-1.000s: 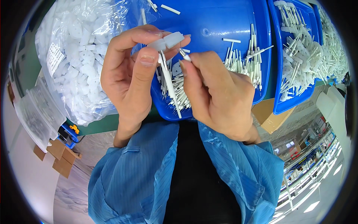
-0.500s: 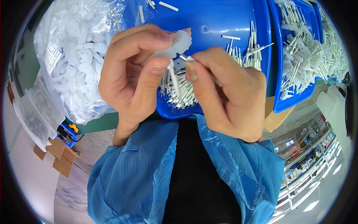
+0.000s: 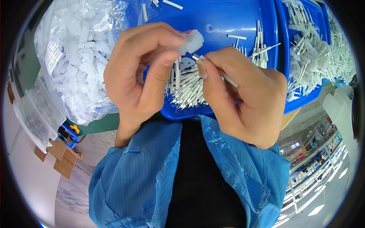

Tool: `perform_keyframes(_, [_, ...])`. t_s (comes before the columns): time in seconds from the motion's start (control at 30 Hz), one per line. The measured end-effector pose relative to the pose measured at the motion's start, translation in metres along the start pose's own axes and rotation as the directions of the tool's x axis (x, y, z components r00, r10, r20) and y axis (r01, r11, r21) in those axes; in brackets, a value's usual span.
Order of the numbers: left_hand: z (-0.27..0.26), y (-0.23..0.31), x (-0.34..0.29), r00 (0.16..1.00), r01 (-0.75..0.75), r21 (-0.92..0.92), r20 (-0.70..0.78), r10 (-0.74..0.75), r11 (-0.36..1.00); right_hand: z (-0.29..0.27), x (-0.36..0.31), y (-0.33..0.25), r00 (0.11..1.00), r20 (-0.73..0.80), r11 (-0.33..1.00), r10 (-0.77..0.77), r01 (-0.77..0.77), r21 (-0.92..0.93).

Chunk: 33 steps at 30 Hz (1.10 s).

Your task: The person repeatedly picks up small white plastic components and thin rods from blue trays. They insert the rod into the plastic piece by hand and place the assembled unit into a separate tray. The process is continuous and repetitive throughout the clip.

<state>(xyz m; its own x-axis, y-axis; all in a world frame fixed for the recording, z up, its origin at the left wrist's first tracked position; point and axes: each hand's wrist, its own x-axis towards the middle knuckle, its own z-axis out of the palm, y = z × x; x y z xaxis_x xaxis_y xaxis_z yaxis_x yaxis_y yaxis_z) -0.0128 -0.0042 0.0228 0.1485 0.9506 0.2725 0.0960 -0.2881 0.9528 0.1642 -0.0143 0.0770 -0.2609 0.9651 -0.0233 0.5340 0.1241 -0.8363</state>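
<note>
My left hand (image 3: pixel 138 72) pinches a translucent white plastic piece (image 3: pixel 195 41) with a rounded edge between thumb and fingers. A thin white rod (image 3: pixel 178 74) points down from beneath that piece; whether it is fixed to it I cannot tell. Between the thumb and forefinger of my right hand (image 3: pixel 249 95) is a white rod (image 3: pixel 229 79) with a bare metal tip. That tip is close to the lower edge of the plastic piece, seemingly just apart from it. Below both hands, many similar rods (image 3: pixel 190 91) are heaped in a blue tray (image 3: pixel 224 15).
At the left lies a clear bag (image 3: pixel 85 68) full of white plastic pieces. A second blue tray (image 3: pixel 286 85) at the right holds rods joined to such pieces. Clear plastic containers (image 3: pixel 36 110) stand at the far left, with an orange-handled tool (image 3: pixel 74 129) nearby.
Both hands have shifted a little to the right with what they hold. The rod below the plastic piece now hangs more upright, and the piece has turned slightly.
</note>
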Motion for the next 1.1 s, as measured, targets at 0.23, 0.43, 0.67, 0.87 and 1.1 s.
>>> perform_keyframes(0.23, [0.002, -0.001, -0.003, 0.995, 0.089, -0.139, -0.032, -0.095, 0.986, 0.008, 0.001, 0.002, 0.993, -0.067, 0.992, -0.099, 0.093, -0.087])
perform_keyframes(0.43, [0.002, -0.004, -0.004, 0.999, 0.042, -0.092, -0.011, -0.043, 0.995, -0.004, 0.000, 0.006, 0.994, 0.024, 0.986, -0.107, 0.109, -0.122])
perform_keyframes(0.67, [0.004, 0.000, -0.005, 0.983, 0.182, -0.297, 0.029, -0.181, 0.938, -0.003, 0.004, 0.011, 0.981, -0.051, 0.974, -0.187, 0.179, -0.135])
perform_keyframes(0.87, [0.008, -0.007, -0.003, 0.998, 0.069, -0.493, 0.026, -0.065, 0.868, 0.006, -0.004, 0.015, 0.975, -0.079, 0.971, -0.206, 0.193, -0.144])
perform_keyframes(1.1, [0.004, -0.004, -0.005, 0.982, 0.121, -0.419, -0.084, -0.172, 0.900, -0.019, -0.022, 0.026, 0.991, 0.117, 0.993, -0.070, 0.080, -0.088])
